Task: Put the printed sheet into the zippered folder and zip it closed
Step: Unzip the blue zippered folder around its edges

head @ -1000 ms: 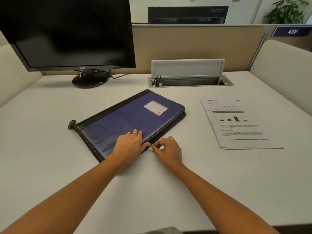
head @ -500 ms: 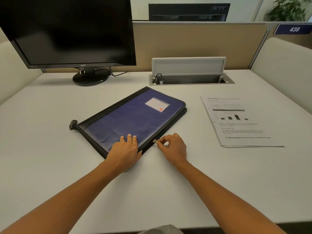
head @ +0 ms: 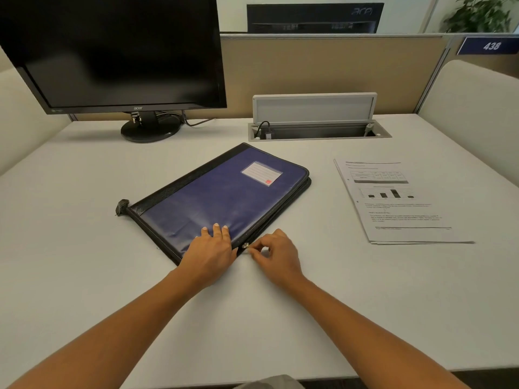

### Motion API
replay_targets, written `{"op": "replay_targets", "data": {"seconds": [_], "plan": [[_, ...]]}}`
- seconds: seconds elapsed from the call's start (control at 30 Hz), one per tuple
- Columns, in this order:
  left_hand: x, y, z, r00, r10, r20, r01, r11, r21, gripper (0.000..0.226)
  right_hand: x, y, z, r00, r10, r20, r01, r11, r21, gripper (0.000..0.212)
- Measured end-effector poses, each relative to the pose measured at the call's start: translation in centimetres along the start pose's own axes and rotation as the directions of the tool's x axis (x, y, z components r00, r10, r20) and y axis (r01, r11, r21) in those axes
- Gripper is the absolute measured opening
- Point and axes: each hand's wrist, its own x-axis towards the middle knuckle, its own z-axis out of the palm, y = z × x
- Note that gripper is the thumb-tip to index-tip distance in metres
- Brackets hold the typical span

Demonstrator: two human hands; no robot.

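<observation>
Blue zippered folder (head: 219,197) lies flat and askew on the white desk (head: 84,262), label pocket up. Left hand (head: 210,251) rests on its near corner, fingers straight, pressing the cover. Right hand (head: 278,255) sits just beside it, thumb and forefinger pinched on the metal zipper pull (head: 245,245) at the folder's near edge. Printed sheet (head: 398,203), 1 bar chart showing, lies on the desk to the right, well apart from the folder. Black monitor (head: 118,51) stands back left.

we log folder (head: 222,195) on desk (head: 84,262) | printed sheet (head: 393,203) apart, to its right | monitor (head: 118,51) behind-left | cable hatch (head: 314,131) behind | our left hand (head: 209,252) on folder | right hand (head: 276,254) at zipper pull (head: 245,245)
</observation>
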Motion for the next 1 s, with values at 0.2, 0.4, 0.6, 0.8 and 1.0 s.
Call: {"op": "replay_targets", "data": {"seconds": [0.2,0.4,0.6,0.8,1.0], "plan": [[-0.2,-0.1,-0.2,0.999,-0.005,-0.032,0.004,0.999,-0.032,0.067,-0.2,-0.1,-0.1,1.0,-0.019,0.023,0.02,1.0,-0.006,0.008],[-1.5,-1.5,0.4,0.99,0.041,-0.137,-0.064,0.983,-0.169,0.072,0.0,0.0,-0.6,1.0,-0.004,0.022,0.004,1.0,-0.008,0.008],[-3.6,-3.7,1.8,0.962,0.176,-0.209,-0.211,0.964,-0.162,0.075,0.5,0.8,-1.6,0.999,0.036,-0.003,-0.036,0.999,-0.013,0.008],[-2.8,-3.1,1.1,0.962,0.258,-0.088,-0.264,0.963,-0.062,0.083,0.9,1.5,-2.1,0.996,0.082,-0.036,-0.083,0.996,-0.031,0.009],[-1.7,-1.5,0.4,0.956,0.278,-0.09,-0.276,0.961,0.025,0.066,0.8,2.1,-2.8,0.988,0.138,-0.075,-0.14,0.99,-0.017,0.009]]}}
